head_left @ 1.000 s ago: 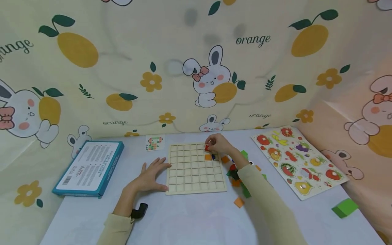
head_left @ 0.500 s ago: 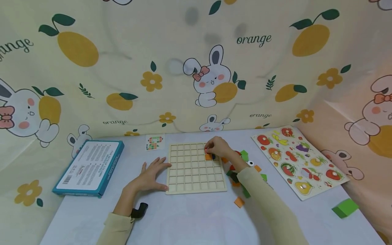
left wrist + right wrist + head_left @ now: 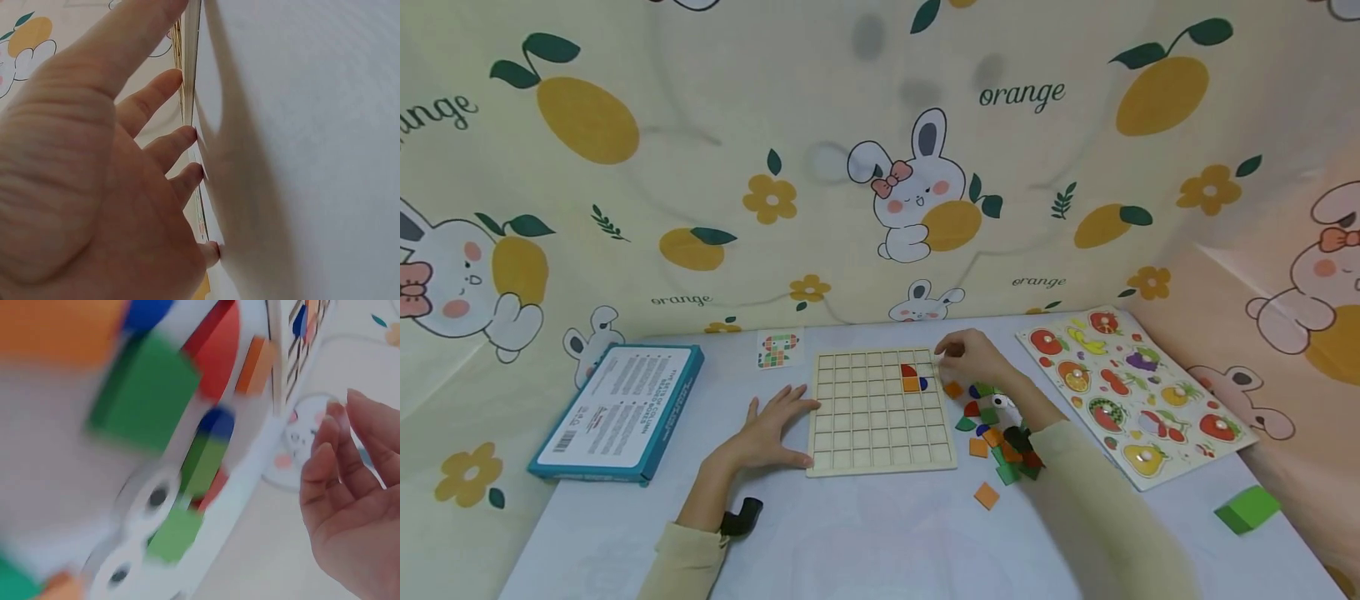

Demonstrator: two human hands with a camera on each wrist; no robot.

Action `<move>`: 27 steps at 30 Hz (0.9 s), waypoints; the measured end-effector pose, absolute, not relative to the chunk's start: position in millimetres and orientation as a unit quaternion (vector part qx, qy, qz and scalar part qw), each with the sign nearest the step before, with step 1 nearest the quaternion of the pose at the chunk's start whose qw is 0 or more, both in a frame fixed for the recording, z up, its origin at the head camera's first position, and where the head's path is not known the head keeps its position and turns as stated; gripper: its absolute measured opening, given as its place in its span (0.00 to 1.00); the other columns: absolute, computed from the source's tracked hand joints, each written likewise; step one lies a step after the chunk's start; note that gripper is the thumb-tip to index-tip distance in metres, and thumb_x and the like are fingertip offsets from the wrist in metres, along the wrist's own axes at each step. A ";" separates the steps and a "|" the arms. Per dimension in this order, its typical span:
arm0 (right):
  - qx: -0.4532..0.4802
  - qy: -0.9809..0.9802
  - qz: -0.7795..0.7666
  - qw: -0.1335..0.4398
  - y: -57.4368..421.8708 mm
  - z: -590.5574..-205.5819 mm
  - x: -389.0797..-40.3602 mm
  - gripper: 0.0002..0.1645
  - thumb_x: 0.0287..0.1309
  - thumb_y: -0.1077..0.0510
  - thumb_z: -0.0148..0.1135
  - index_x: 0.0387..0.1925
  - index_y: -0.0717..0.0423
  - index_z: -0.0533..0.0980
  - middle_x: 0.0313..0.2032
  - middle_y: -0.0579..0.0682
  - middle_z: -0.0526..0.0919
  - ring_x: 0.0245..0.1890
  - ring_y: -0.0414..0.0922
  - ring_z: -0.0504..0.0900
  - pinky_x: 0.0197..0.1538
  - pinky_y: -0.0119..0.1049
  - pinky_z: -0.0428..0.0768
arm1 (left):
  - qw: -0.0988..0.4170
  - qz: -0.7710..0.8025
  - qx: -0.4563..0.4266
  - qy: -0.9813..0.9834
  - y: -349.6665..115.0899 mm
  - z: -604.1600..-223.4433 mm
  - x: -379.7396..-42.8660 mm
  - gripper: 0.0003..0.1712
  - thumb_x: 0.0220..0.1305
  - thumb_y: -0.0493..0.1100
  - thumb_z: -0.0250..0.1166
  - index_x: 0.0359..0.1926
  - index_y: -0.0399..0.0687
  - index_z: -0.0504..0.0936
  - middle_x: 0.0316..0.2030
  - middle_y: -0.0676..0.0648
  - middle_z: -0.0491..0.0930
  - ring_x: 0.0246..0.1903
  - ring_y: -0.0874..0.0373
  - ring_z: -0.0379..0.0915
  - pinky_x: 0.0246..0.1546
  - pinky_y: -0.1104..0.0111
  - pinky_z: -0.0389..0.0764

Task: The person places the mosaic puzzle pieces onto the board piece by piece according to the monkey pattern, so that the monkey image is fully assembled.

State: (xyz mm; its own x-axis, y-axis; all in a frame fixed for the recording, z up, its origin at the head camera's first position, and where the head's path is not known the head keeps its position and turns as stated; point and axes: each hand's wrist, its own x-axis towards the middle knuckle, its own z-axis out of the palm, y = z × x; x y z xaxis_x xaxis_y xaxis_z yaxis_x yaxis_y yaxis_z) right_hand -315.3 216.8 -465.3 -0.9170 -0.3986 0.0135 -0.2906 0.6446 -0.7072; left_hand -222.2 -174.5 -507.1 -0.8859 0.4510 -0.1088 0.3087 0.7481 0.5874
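A wooden grid board (image 3: 857, 433) lies flat on the table. In its upper right cells sit a red curved-edge piece (image 3: 908, 370), an orange square (image 3: 911, 384) just below it, and a blue rounded piece (image 3: 922, 383) beside the square. My left hand (image 3: 767, 429) is spread, its thumb and fingertips touching the board's left edge; the left wrist view shows the fingers (image 3: 164, 150) extended. Just off the board's upper right corner hovers my right hand (image 3: 977, 367). Its fingers (image 3: 319, 472) are loosely bent with nothing between them.
Loose coloured blocks (image 3: 1006, 473) are heaped right of the board, with round eye pieces (image 3: 156, 497) among them. A patterned card (image 3: 779, 349) lies behind left, a blue box (image 3: 617, 412) at left. A fruit puzzle board (image 3: 1131, 392) and green block (image 3: 1247, 509) are at right.
My right hand has let go of the red piece, which now sits in a cell above the orange square. The hand has moved right, off the board. My left hand has stayed put.
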 end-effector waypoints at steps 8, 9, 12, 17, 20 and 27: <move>-0.168 0.911 -0.362 0.102 275.5 -466.0 -286.1 0.09 0.62 0.66 0.64 0.44 0.65 0.83 0.36 0.52 0.83 0.36 0.48 0.75 0.39 0.35 0.76 | 0.123 0.287 0.204 0.928 -174.8 -507.5 -223.1 0.54 0.41 0.64 0.79 0.70 0.55 0.70 0.77 0.41 0.50 0.77 0.39 0.35 0.65 0.30 0.26; -0.163 0.911 -0.362 0.109 282.4 -467.4 -282.3 0.09 0.62 0.66 0.64 0.44 0.64 0.83 0.36 0.52 0.82 0.36 0.48 0.74 0.38 0.34 0.76 | 0.125 0.287 0.203 0.928 -174.8 -507.4 -223.0 0.54 0.41 0.65 0.79 0.70 0.55 0.70 0.77 0.42 0.50 0.77 0.40 0.34 0.65 0.30 0.26; -0.167 0.907 -0.365 0.126 298.0 -472.3 -271.1 0.09 0.62 0.67 0.63 0.43 0.64 0.83 0.34 0.51 0.81 0.35 0.48 0.73 0.35 0.32 0.76 | 0.128 0.284 0.201 0.929 -175.5 -507.0 -222.7 0.55 0.41 0.65 0.79 0.70 0.55 0.69 0.77 0.42 0.50 0.77 0.40 0.34 0.65 0.30 0.26; -0.199 0.901 -0.368 0.115 296.9 -478.4 -258.6 0.11 0.59 0.67 0.67 0.44 0.66 0.82 0.33 0.51 0.80 0.32 0.46 0.72 0.32 0.30 0.73 | 0.127 0.282 0.197 0.930 -177.1 -504.4 -220.7 0.55 0.42 0.64 0.79 0.70 0.54 0.69 0.77 0.41 0.50 0.77 0.39 0.34 0.66 0.31 0.26; -0.216 0.894 -0.376 0.112 288.2 -480.0 -257.1 0.12 0.57 0.66 0.69 0.44 0.65 0.82 0.36 0.52 0.81 0.32 0.46 0.70 0.31 0.30 0.71 | 0.128 0.287 0.195 0.929 -177.5 -502.4 -219.1 0.55 0.42 0.63 0.80 0.71 0.53 0.69 0.77 0.40 0.49 0.77 0.39 0.34 0.66 0.31 0.25; -0.241 0.876 -0.381 0.171 295.2 -469.7 -246.0 0.07 0.60 0.63 0.68 0.39 0.62 0.82 0.29 0.47 0.79 0.30 0.43 0.72 0.32 0.29 0.72 | 0.128 0.295 0.204 0.924 -175.4 -505.1 -220.3 0.55 0.43 0.63 0.79 0.71 0.52 0.69 0.77 0.40 0.49 0.76 0.38 0.34 0.65 0.30 0.25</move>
